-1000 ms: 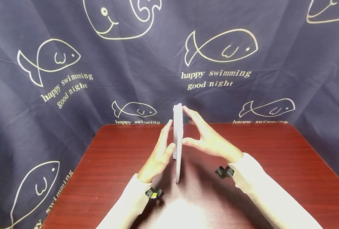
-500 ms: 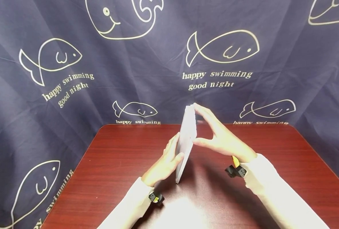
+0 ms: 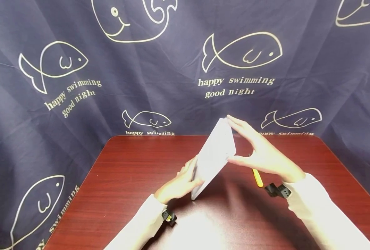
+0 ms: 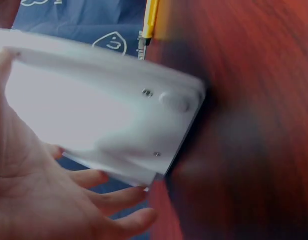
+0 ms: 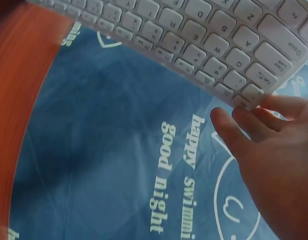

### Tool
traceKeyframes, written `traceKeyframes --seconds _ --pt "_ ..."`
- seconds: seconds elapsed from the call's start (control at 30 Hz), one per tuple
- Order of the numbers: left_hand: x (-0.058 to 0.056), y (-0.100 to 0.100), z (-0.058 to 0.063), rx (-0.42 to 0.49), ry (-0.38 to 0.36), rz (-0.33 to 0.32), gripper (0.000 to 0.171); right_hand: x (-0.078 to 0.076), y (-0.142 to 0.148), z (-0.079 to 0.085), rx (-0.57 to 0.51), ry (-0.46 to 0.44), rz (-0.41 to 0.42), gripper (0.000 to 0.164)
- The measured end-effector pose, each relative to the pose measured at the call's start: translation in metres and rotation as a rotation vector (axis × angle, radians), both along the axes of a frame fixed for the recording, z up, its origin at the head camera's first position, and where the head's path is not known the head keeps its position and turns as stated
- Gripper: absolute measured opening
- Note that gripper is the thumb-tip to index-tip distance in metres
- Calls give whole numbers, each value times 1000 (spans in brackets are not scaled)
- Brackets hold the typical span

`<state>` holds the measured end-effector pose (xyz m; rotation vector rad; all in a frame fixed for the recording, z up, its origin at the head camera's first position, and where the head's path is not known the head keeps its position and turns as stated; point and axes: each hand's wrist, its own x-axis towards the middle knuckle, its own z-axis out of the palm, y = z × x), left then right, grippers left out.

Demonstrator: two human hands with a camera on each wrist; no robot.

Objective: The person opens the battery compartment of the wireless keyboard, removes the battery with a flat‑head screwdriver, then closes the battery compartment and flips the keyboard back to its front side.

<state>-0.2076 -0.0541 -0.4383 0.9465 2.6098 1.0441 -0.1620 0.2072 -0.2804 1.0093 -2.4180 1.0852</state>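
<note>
A white keyboard point(image 3: 214, 152) leans steeply to the right, its lower short end at the tabletop. Its keys point(image 5: 218, 47) show in the right wrist view; the left wrist view looks on its plain underside point(image 4: 79, 105), with small screws and a round foot. My left hand point(image 3: 178, 184) touches the underside near the lower end, fingers spread toward one long edge and thumb toward the other. Up at the raised end, my right hand point(image 3: 264, 154) holds the keyboard across its width, fingers at the far corner and thumb at the near corner.
A slim yellow tool with a dark end point(image 3: 258, 177) lies on the red-brown table point(image 3: 135, 173), to the right of the keyboard and below the right hand. Behind the table hangs a blue curtain point(image 3: 172, 76) printed with fish. Bright glare covers the table's front middle.
From nearly upright, the keyboard has tipped over to the right, pivoting on its lower end. The right hand has moved right with it; the left hand has slid slightly lower along it.
</note>
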Motion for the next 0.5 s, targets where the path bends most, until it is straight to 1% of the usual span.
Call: traceKeyframes --seconds 0.13,0.27,0.4,0.5 --pt "-2 -4 -4 -67 -21 1 87 7 11 0 16 -4 -28 91" --pt "-4 -10 -7 -108 -18 -24 87 9 21 -5 35 16 -57 93" --pt "-7 -16 -10 -122 13 -51 86 5 36 -20 62 23 -92 94" --pt "-9 -21 -9 -109 24 -57 88 -1 48 -35 90 0 -127 97"
